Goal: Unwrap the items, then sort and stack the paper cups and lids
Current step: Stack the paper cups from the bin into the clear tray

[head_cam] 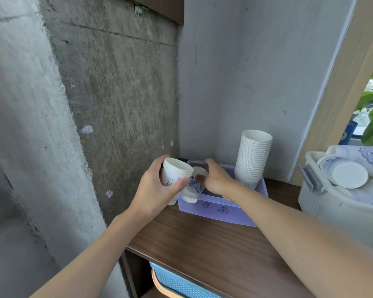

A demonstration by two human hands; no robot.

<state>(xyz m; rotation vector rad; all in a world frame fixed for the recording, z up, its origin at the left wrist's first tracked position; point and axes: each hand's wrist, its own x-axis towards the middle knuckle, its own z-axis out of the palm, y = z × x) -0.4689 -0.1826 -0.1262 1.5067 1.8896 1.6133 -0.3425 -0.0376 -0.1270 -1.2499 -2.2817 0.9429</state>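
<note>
Gripped by left hand (155,190): short cup stack (176,174), fingers and thumb curled round its wall, tilted, held just left of purple bin (235,215). Clasped between curled fingers and thumb of right hand (216,178): loose cup (198,174), lying on side inside bin's left end. Stood upright at bin's right end: tall cup stack (253,155). Handwriting seen on short cup stack and bin front; neither legible.

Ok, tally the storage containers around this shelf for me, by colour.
Purple bin: 1
White bin: 1
Blue basket: 1
Total: 3
</note>
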